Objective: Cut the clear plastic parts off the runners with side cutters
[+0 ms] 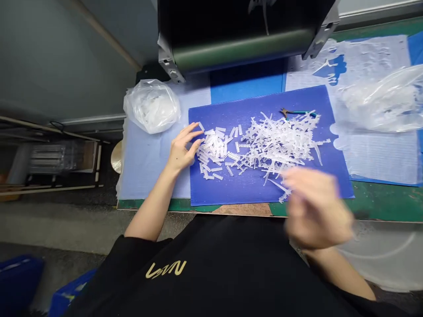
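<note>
My left hand (182,149) rests at the left edge of a pile of small white plastic strips (213,147), fingers apart and curved, fingertips at the nearest pieces. Nothing shows in its grasp. My right hand (315,207) is smeared by motion above the front edge of the blue corrugated sheet (231,191), so whether it holds anything is unclear. Just beyond it lies a larger tangled heap of white plastic sprues (280,143). A few loose strips lie between the two piles. Behind the heap are nippers with green handles (299,112), partly covered by the sprues.
A clear bag of white pieces (153,108) stands at the back left, and another clear bag (383,103) lies on the right. A dark machine with a green roller (244,50) overhangs the back of the green table (380,200). Blue bins (71,293) sit on the floor at left.
</note>
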Demonstrator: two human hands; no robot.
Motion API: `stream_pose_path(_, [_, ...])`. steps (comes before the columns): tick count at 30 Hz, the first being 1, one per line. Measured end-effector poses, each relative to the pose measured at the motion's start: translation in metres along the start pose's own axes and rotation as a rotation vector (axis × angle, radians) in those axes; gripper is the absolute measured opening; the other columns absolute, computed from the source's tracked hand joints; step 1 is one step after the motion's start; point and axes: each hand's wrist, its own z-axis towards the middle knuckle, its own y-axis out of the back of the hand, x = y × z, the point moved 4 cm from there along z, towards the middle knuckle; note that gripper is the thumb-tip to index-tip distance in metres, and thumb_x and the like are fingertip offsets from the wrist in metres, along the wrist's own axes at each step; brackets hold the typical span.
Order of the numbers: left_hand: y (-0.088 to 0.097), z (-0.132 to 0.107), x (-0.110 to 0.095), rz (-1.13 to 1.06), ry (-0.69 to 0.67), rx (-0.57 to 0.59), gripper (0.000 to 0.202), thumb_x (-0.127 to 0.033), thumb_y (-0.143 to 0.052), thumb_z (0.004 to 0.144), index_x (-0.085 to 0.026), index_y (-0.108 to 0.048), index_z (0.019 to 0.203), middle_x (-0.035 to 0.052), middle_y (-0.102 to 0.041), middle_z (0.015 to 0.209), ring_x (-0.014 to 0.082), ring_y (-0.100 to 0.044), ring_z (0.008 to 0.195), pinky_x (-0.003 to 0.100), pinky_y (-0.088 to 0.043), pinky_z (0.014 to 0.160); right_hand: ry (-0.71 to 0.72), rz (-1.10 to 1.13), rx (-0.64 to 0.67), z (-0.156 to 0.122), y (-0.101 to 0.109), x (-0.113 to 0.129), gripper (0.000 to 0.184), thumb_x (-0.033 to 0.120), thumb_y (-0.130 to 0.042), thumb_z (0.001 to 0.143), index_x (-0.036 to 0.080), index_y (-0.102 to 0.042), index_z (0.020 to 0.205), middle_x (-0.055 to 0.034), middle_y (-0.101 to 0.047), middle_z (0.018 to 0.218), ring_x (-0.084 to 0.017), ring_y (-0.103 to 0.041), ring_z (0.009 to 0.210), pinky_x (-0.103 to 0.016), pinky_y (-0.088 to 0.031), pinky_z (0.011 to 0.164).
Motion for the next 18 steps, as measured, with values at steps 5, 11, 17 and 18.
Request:
stream_pose_path(5, [-0.019,0.033,0.030,0.041,-0.085,0.281,0.084,-0.068,-0.056,0.101,-0.018,-0.040,0.166,0.0180,-0.029,0.179,0.0333,-0.024,0.170,0.057,-0.022,0.138,0.019,0.021,0.073,-0.017,-0.080,0.033,0.050,0.041,-0.069,0.102,0.029,-0.065,0.150,-0.0145,-0.069,0.147,-0.039,-0.065,0.139,-0.061,-0.059,0.115])
stream_pose_path(11, [-0.032,0.037,0.018,-0.165,-0.293,0.477,0.065,-0.061,-0.050,0.106,-0.021,-0.055,0.157,0.0137,-0.053,0.166,0.0287,-0.048,0.159,0.054,-0.030,0.136,0.017,-0.073,0.070,-0.016,-0.117,0.037,0.044,0.024,-0.051,0.111,0.014,-0.059,0.153,-0.0233,-0.060,0.156,-0.039,-0.055,0.149,-0.061,-0.052,0.122])
stream_pose_path(17, [-0.040,0.075,0.000,-0.258,-0.429,0.397,0.058,-0.061,-0.055,0.104,-0.024,-0.064,0.148,0.0119,-0.059,0.162,0.0287,-0.056,0.152,0.053,-0.041,0.130,0.009,-0.150,0.030,0.001,-0.128,0.028,0.043,0.025,-0.049,0.111,0.017,-0.058,0.153,-0.0211,-0.061,0.152,-0.037,-0.059,0.141,-0.062,-0.054,0.118])
stream_pose_path(18, [-0.050,0.088,-0.006,-0.239,-0.468,0.458,0.059,-0.062,-0.056,0.103,-0.024,-0.065,0.148,0.0120,-0.056,0.165,0.0297,-0.051,0.156,0.054,-0.038,0.132,0.014,-0.160,0.030,0.004,-0.130,0.026,0.042,0.025,-0.050,0.111,0.017,-0.059,0.152,-0.0202,-0.063,0.151,-0.037,-0.059,0.140,-0.062,-0.054,0.117])
